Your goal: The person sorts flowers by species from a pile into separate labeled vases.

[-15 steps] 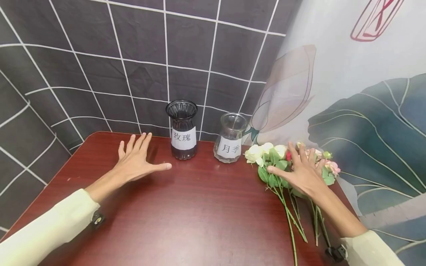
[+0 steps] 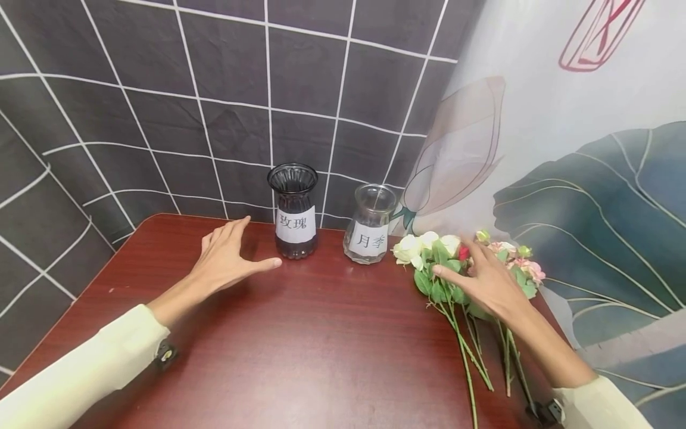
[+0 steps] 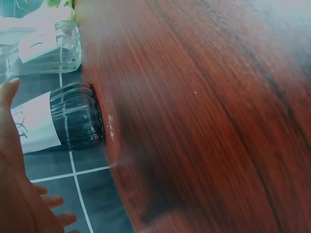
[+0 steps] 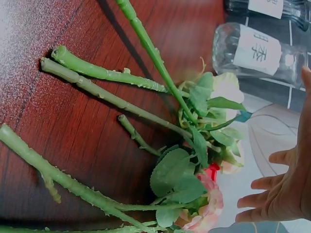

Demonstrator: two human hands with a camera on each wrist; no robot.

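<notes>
My left hand (image 2: 222,259) hovers over the table's left side with its fingers extended and thumb pointing at a dark glass vase (image 2: 296,247), apart from it. The vase carries a white label with Chinese characters. Beside it stands a clear glass vase (image 2: 375,208) with a similar label. On the right, my right hand (image 2: 490,283) is held above a heap of flowers, holding nothing. White flowers (image 2: 409,247), a red bloom (image 2: 463,252) and pink flowers (image 2: 532,270) show around it. Green stems (image 4: 116,102) run toward the table's near edge; some blooms are hidden under the hand.
Everything rests on a reddish-brown wooden table (image 2: 300,351). A dark cloth with a white grid (image 2: 225,125) hangs directly behind both vases. On the right is a pale curtain (image 2: 536,137) with leaf and flower prints, close to the flower heads.
The left hand has shifted slightly right and its fingers are less spread. The right hand's fingers have also drawn closer together over the flowers. Vases and flowers stay in place.
</notes>
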